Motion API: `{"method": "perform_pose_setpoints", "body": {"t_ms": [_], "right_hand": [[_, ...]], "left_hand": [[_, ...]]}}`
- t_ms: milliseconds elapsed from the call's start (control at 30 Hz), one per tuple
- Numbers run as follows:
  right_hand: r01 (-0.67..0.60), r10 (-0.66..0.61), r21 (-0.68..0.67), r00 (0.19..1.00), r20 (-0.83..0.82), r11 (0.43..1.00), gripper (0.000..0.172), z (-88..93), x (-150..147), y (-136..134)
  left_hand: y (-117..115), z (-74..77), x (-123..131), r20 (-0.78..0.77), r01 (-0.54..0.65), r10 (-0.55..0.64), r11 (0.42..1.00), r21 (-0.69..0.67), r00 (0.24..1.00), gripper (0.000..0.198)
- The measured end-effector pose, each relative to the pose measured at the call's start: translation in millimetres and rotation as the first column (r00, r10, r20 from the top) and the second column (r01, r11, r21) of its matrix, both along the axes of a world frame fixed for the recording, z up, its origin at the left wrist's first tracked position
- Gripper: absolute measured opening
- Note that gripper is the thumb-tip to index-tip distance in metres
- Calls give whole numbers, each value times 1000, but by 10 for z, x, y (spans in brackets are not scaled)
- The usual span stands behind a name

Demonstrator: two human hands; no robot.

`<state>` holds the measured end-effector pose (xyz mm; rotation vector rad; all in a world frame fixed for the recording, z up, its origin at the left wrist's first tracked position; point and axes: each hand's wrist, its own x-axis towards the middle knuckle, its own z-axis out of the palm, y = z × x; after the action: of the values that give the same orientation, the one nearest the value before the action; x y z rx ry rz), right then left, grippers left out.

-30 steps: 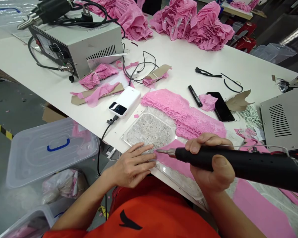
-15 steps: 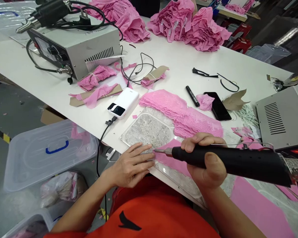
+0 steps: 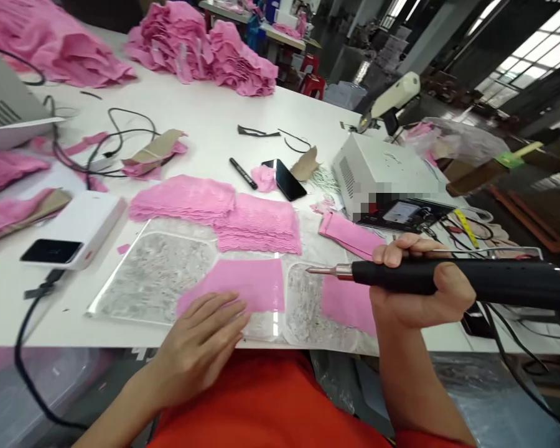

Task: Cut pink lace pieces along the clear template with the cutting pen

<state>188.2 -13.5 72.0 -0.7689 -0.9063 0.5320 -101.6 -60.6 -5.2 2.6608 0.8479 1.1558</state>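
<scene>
My left hand point(image 3: 203, 348) lies flat with its fingers stretched out, fingertips on the lower edge of a pink fabric piece point(image 3: 249, 283). This piece rests on a scuffed clear template sheet point(image 3: 161, 274) with rounded, white-edged panels. In my closed right hand point(image 3: 422, 286) is a black handheld tool point(image 3: 490, 280), held level. Its pointed metal tip point(image 3: 326, 271) points left, over the right panel of the sheet. Another pink fabric piece point(image 3: 348, 305) lies beneath the tool, partly hidden by my hand. Just behind the sheet sits a layered stack of pink lace fabric point(image 3: 256, 224).
A white power bank point(image 3: 91, 227) with a cable stands at the left. Behind the stack are a black marker point(image 3: 242, 173) and a phone point(image 3: 287, 180). A grey control box point(image 3: 378, 168) is at the right. Pink fabric heaps point(image 3: 186, 40) lie at the back.
My view has turned to the right. The tool's tip has moved away from my left fingertips, rightward past the pink piece. My left hand stays flat on the fabric's edge.
</scene>
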Motion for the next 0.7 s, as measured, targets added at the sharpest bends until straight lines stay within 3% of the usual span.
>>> {"method": "perform_pose_setpoints", "body": {"t_ms": [133, 233, 367, 467, 533, 700], "right_hand": [[180, -181, -35, 982, -48, 983, 19, -177, 497, -110], [170, -177, -73, 978, -109, 983, 18, -301, 653, -142], [115, -125, -84, 985, -121, 990, 17, -389, 724, -150], [50, -61, -96, 992, -111, 994, 17, -425, 759, -171], [31, -39, -82, 994, -103, 996, 17, -445, 784, -193], [47, -52, -43, 993, -110, 998, 18, -477, 845, -231]], "left_hand": [[143, 65, 688, -87, 97, -97, 995, -13, 991, 24], [198, 26, 1106, -191, 138, -137, 990, -11, 972, 24], [274, -28, 1418, -287, 158, -148, 987, 11, 946, 26], [401, 19, 1524, -273, 89, -93, 996, -27, 958, 26], [522, 87, 1585, -281, 16, -51, 992, -125, 958, 22], [805, 202, 1805, -388, -184, 17, 899, -397, 921, 15]]}}
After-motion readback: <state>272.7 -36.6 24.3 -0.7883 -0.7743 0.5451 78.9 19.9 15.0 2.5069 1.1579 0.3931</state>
